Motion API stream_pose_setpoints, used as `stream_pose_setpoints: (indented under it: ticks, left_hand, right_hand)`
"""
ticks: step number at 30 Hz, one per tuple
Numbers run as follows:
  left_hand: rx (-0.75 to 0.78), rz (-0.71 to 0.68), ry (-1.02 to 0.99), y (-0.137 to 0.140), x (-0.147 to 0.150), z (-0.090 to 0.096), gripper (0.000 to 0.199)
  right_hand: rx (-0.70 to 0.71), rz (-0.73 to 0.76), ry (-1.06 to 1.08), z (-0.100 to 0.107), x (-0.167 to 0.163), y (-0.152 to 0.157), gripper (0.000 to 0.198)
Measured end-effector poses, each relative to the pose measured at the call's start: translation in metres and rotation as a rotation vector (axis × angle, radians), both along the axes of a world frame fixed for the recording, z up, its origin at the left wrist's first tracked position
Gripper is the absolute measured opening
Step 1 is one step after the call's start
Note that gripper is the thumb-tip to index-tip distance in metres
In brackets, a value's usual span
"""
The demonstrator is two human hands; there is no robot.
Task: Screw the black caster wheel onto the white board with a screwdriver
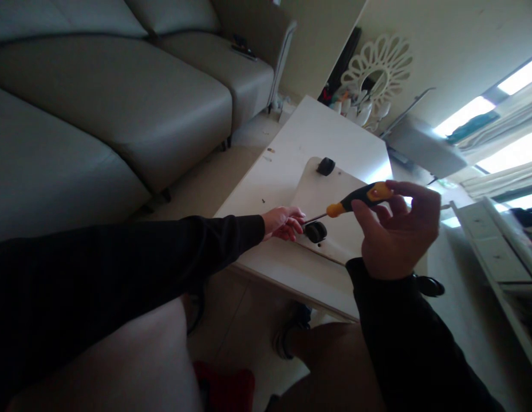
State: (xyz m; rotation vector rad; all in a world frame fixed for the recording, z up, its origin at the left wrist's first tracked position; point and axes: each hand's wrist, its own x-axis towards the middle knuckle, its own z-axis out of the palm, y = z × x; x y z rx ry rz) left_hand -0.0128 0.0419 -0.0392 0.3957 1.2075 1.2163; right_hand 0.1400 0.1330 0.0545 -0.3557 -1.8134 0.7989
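My right hand (pixel 397 229) grips the yellow and black handle of a screwdriver (pixel 355 198), whose metal shaft slants down to the left. Its tip ends at the fingers of my left hand (pixel 286 223), beside a black caster wheel (pixel 316 232). Those fingers are bent together at the caster's edge, and what they pinch is hidden. The caster sits on a pale board (pixel 334 243) with rounded corners. A second black caster (pixel 326 166) stands at the board's far corner. Under the board is a white table (pixel 257 189), with a small dark screw (pixel 263 201) lying on it.
A grey sofa (pixel 119 91) runs along the left, with dark items (pixel 244 50) on its far seat. Behind the table a white petal-framed mirror (pixel 377 77) leans near the wall. A white drawer cabinet (pixel 493 240) stands at right. Something red (pixel 227 386) lies on the floor below.
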Motion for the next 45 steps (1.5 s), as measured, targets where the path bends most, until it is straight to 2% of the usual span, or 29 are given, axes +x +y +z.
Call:
stream_pose_setpoints:
  ticks: [7, 14, 20, 23, 31, 40, 45]
  left_hand:
    - [0.018, -0.005, -0.020, -0.0015, 0.0012, 0.0007, 0.018]
    - [0.026, -0.018, 0.002, -0.0002, 0.0015, -0.0013, 0.019]
    - [0.027, -0.013, -0.005, -0.0018, 0.0010, -0.0004, 0.024]
    - [0.027, -0.010, -0.001, -0.0014, 0.0013, -0.0014, 0.024]
    - [0.020, 0.016, 0.061, -0.0002, 0.0032, -0.0010, 0.022]
    - [0.034, 0.014, 0.009, -0.0002, 0.0012, -0.0014, 0.021]
    - [0.026, 0.019, 0.005, 0.0001, 0.0011, -0.0007, 0.021]
  right_hand:
    - [-0.016, 0.091, 0.026, -0.0004, 0.0008, -0.0002, 0.038]
    - [-0.006, 0.010, 0.029, 0.0005, -0.0015, -0.0022, 0.045]
    - [0.009, 0.079, 0.109, 0.0004, -0.0021, -0.0004, 0.044]
    - [-0.010, 0.098, 0.080, 0.0001, -0.0020, 0.0010, 0.042]
    - [-0.053, 0.072, 0.051, 0.0007, -0.0008, -0.0004, 0.043]
    - [-0.054, 0.025, 0.046, 0.0019, -0.0020, -0.0013, 0.048]
    - [-0.035, 0.021, 0.041, 0.0007, -0.0015, -0.0003, 0.045]
